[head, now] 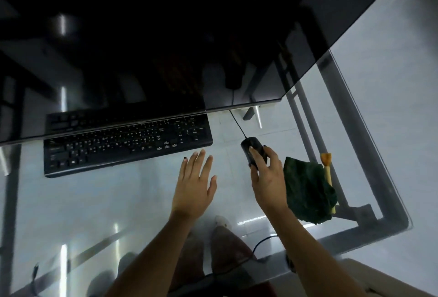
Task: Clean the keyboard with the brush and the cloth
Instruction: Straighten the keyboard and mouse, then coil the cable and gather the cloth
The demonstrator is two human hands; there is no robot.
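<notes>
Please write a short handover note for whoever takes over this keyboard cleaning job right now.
Left hand: open, flat, palm down above the glass desk, just in front of the keyboard, holding nothing.
Right hand: fingers wrapped on the black mouse, right of the keyboard.
Cloth: dark green, bunched, on the desk right of the right hand.
Brush: light handle, partly under the cloth at its far right edge, bristles pointing away.
Keyboard's far rows sit under the monitor's lower edge.
Done: neither tool picked up yet.
Left: brush the keys, then wipe with the cloth.
</notes>
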